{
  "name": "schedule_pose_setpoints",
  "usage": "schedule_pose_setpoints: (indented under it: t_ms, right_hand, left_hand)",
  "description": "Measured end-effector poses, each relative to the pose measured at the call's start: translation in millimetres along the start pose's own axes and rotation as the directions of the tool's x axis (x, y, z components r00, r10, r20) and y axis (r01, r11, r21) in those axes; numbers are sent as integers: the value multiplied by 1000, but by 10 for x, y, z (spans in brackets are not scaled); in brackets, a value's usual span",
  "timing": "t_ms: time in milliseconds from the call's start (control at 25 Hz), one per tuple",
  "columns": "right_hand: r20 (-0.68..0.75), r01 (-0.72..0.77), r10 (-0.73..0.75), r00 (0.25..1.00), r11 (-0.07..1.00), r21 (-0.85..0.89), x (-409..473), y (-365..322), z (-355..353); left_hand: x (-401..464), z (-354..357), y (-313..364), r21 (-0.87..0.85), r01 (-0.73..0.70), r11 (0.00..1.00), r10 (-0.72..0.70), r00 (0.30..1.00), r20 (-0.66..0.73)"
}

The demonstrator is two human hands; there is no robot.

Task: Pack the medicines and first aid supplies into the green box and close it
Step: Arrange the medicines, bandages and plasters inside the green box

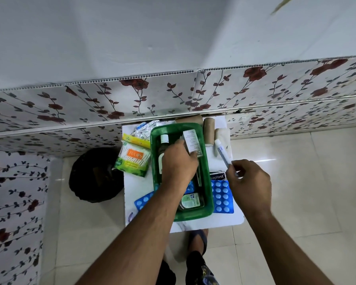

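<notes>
The green box stands open on a small white table. Inside it lie a dark bottle with a white cap and a small green-labelled jar. My left hand reaches into the box and holds a white medicine carton. My right hand, right of the box, pinches the end of a white ointment tube. Blue tablet strips lie right of the box and at its left front. A cotton swab pack sits to the left.
Brown bandage rolls and a white gauze roll lie behind and right of the box, foil strips at the back left, a plaster pack to the right. A black bag sits on the floor on the left. A flowered wall backs the table.
</notes>
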State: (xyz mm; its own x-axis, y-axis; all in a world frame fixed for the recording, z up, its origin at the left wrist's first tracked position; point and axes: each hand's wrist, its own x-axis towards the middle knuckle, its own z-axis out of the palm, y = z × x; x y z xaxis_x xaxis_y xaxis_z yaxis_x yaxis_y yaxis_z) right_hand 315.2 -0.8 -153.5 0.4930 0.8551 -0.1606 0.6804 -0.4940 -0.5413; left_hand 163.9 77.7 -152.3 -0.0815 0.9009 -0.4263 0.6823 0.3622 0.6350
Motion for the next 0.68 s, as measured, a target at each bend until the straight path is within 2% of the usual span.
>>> schedule_pose_setpoints:
  t_ms: [160, 280, 440, 560, 680]
  right_hand:
    - [-1, -57, 57, 998, 991, 122, -26, -254, -73]
    - [10, 13, -15, 1000, 987, 158, -160, -592, -112]
    - [169, 187, -171, 971, 979, -85, -226, -1025, 258]
    - [264, 281, -211, 941, 923, -263, -96, -1161, 544]
    - [272, 304, -218, 938, 893, -333, -19, -1147, 664]
  left_hand:
    - [-9, -195, -7, 4, -36, 999, 36, 996, 81]
    - [-117, -541, -92, -71, -79, 994, 75, 995, -59]
    - [-172, -941, -424, -281, -64, 958, -1, 974, -225]
    - [-151, -1055, -704, -320, -2, 947, -86, 962, -260]
    - [-133, -1067, -925, -313, 2, 950, -87, 962, -259]
